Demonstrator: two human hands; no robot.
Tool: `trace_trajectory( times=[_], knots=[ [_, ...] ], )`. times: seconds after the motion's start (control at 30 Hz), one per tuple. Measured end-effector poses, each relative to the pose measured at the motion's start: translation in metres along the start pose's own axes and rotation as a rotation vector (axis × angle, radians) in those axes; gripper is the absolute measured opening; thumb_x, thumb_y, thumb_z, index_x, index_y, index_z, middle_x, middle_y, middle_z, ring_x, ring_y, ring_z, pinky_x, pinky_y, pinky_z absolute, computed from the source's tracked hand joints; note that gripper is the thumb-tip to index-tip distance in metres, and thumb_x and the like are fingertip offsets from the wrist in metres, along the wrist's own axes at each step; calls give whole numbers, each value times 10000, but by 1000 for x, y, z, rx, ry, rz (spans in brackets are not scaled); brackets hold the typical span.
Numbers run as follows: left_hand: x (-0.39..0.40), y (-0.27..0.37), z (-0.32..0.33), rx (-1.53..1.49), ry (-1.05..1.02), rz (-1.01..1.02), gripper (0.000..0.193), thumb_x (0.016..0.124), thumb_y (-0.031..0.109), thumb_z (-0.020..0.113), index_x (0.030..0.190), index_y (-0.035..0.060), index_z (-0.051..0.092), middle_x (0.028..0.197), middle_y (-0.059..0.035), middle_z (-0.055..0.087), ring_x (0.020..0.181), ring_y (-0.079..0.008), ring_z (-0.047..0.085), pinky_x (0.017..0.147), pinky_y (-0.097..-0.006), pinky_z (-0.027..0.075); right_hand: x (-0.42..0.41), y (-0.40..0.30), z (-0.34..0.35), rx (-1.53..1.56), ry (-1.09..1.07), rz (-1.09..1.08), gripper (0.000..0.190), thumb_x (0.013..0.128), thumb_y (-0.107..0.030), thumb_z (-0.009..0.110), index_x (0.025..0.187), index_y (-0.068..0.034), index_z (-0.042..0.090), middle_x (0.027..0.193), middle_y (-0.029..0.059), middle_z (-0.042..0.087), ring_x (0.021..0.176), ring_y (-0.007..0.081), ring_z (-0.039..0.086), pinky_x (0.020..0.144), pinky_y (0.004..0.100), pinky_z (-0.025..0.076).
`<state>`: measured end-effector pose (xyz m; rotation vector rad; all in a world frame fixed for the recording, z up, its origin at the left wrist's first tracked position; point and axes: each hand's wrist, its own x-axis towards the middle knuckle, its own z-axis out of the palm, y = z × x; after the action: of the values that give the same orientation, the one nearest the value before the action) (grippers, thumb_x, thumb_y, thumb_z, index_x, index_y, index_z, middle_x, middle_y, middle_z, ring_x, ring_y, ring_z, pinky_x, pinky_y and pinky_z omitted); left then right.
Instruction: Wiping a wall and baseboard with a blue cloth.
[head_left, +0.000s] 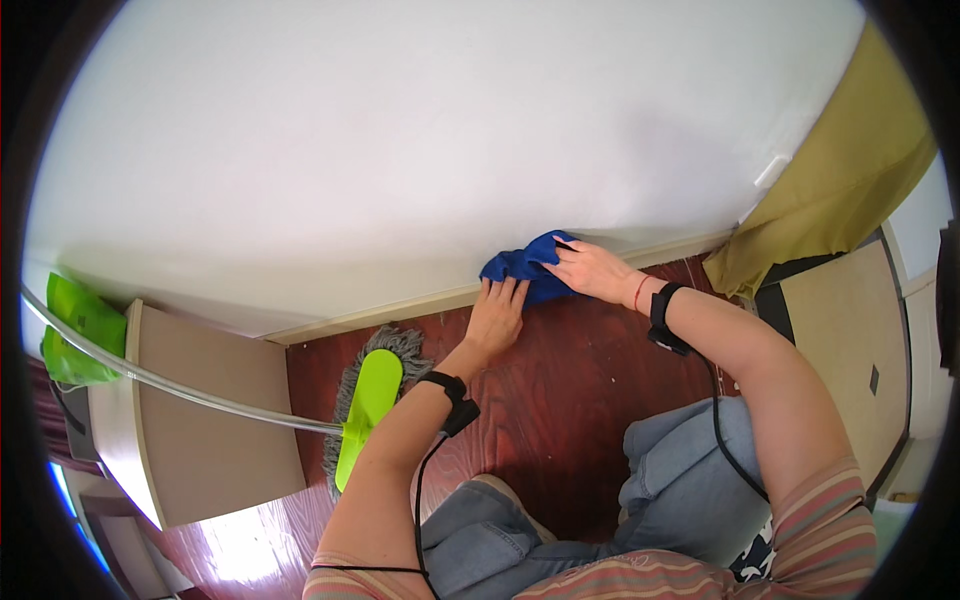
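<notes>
A crumpled blue cloth (525, 262) lies against the cream baseboard (397, 310) where the white wall (420, 135) meets the floor. My left hand (497, 316) has its fingertips on the cloth's lower left edge. On the right side, my right hand (592, 268) grips a fold of the same cloth between thumb and fingers. Part of the cloth hangs down over the dark red wood-grain floor (555, 375). Both wrists wear black straps with cables.
A flat mop with a lime-green head (371, 405) and grey strands lies left of my left arm, its metal pole (225, 399) arching leftward. Beyond it stands a beige cabinet (217, 420) with a green bag (86, 330) on top. A yellow-green curtain (832, 180) hangs at right, near a pale panel (840, 337).
</notes>
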<state>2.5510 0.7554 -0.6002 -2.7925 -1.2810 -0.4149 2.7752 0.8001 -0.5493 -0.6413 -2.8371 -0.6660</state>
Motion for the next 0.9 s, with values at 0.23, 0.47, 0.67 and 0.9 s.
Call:
trace_trajectory(
  times=[0.23,0.47,0.67,0.9],
  knots=[
    [14,-5,-24,27,188,-60,524,726,153,610,1201,4,448,1098,-197,465,1057,-417,426,941,-531,310,12,17,-14,-79,182,24,142,799,-132,511,879,-78,616,946,24,594,956,156,551,1071,378,293],
    [59,-3,-79,94,499,-81,434,739,188,616,1146,75,515,1016,-163,492,957,-364,457,790,-479,354,9,67,-78,-191,236,164,434,724,-111,551,1155,-83,585,750,75,575,786,226,580,1056,490,287],
    [88,6,-96,141,588,15,452,750,207,613,1180,104,518,1027,-104,528,916,-292,500,804,-449,364,-30,82,-77,-323,148,402,582,720,-82,535,1298,-120,476,788,78,595,833,229,563,1057,497,274],
    [82,6,-48,161,150,183,531,812,215,542,1320,109,426,1242,-7,497,1160,-192,436,1045,-415,261,-83,60,-33,-109,44,231,517,753,-52,481,1268,-14,465,944,147,585,978,279,558,1034,454,339]
  ],
)
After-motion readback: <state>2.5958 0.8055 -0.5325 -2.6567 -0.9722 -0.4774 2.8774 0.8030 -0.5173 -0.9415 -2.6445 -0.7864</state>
